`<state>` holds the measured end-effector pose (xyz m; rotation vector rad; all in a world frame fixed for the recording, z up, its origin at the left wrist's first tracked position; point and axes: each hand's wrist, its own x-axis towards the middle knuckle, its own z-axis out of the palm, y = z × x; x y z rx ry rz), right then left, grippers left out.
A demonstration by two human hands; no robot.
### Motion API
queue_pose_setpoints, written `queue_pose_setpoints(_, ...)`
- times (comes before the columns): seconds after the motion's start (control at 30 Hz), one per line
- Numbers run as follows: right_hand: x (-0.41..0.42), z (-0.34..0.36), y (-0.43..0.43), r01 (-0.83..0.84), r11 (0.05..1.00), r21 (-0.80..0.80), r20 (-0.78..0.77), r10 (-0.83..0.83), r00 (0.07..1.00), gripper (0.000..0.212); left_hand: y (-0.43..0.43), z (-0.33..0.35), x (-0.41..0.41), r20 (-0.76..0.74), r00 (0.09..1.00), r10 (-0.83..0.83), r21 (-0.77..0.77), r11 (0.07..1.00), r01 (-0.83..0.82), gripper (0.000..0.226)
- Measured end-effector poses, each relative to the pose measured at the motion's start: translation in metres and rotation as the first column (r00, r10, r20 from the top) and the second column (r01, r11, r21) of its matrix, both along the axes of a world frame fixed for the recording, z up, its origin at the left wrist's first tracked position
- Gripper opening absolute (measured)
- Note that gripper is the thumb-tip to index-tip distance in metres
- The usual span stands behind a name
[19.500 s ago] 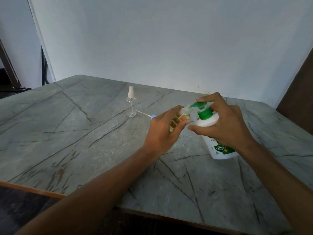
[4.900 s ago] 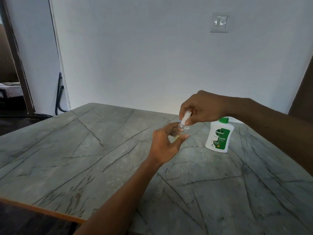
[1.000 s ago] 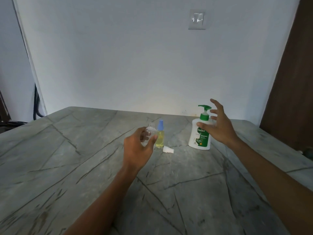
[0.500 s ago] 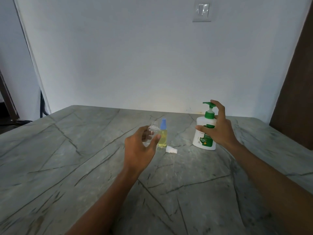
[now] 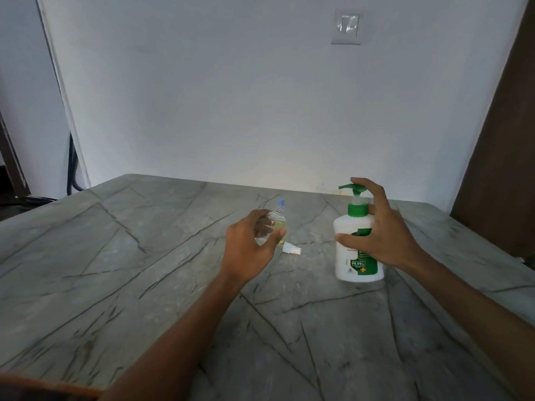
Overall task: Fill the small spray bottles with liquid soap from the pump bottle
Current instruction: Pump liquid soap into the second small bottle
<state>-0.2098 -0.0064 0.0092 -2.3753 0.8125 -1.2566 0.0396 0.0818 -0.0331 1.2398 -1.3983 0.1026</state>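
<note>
My left hand [image 5: 249, 250] grips a small clear spray bottle [image 5: 265, 230] with its top off, held above the grey marble table [image 5: 121, 285]. Right behind it stands a second small bottle [image 5: 280, 224] with yellow liquid and a blue cap. A loose white spray cap [image 5: 291, 250] lies on the table to the right of my left hand. My right hand [image 5: 379, 233] grips the white pump bottle [image 5: 351, 256] with the green pump head, lifted slightly off the table, index finger near the pump top.
A white wall rises behind the table with a light switch [image 5: 346, 28] high up. A dark brown door [image 5: 503, 157] is on the right. The table's wooden front edge [image 5: 43, 386] shows at the lower left.
My right hand has closed round the pump bottle and drawn it nearer and off the table. My left hand still holds the open clear bottle in about the same place.
</note>
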Motion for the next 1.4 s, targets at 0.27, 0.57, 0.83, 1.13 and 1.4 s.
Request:
queue_pose_setpoints(0.27,-0.017,0.004,0.049,-0.043,0.999,-0.017,-0.138,0.04,0.99,0.099,0.024,0.003,-0.011,0.013,0.965,-0.261,0.019,0.965,0.26,0.045)
queue_pose_setpoints(0.57,0.001,0.003,0.059,-0.087,0.996,0.014,-0.128,0.088,0.988,0.096,0.04,-0.004,-0.011,0.013,0.944,-0.329,0.035,0.944,0.328,0.056)
queue_pose_setpoints(0.83,0.014,0.013,0.057,-0.13,0.989,-0.068,-0.264,0.108,0.959,0.09,0.04,-0.003,-0.008,0.067,0.952,-0.299,-0.076,0.95,0.304,0.052)
queue_pose_setpoints(1.13,0.026,0.02,0.057,-0.184,0.982,-0.035,-0.391,0.156,0.907,0.093,0.037,-0.004,-0.007,0.101,0.962,-0.253,-0.104,0.959,0.263,0.052)
queue_pose_setpoints(1.4,0.034,0.012,0.053,-0.166,0.984,-0.064,-0.371,0.13,0.919,0.09,0.035,-0.003,-0.003,0.138,0.969,-0.207,-0.13,0.966,0.224,0.05)
